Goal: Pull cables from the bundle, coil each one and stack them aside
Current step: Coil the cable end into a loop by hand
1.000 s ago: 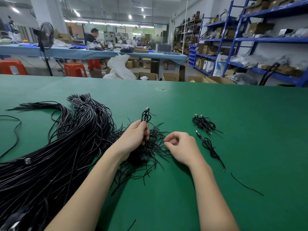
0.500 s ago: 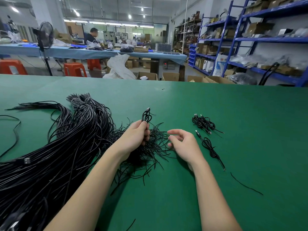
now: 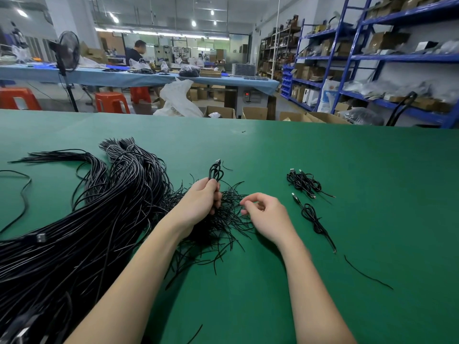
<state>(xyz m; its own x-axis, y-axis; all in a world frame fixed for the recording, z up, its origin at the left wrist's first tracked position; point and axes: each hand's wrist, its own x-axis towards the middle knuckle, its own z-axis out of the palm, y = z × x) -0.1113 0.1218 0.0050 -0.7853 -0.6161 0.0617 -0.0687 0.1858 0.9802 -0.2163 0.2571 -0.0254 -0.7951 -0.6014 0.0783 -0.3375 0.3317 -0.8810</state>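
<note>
Over the loose ties, left hand grips the coil; right hand, loosely curled and empty, should pinch one tie and wrap tight.

A thick bundle of long black cables sprawls across the left of the green surface, its loose ends fanned out near the middle. One coiled black cable stands upright, loops uppermost with a silver plug at top. Right of it lies a small stack of coiled cables, and nearer, a single coiled cable lies apart
</note>
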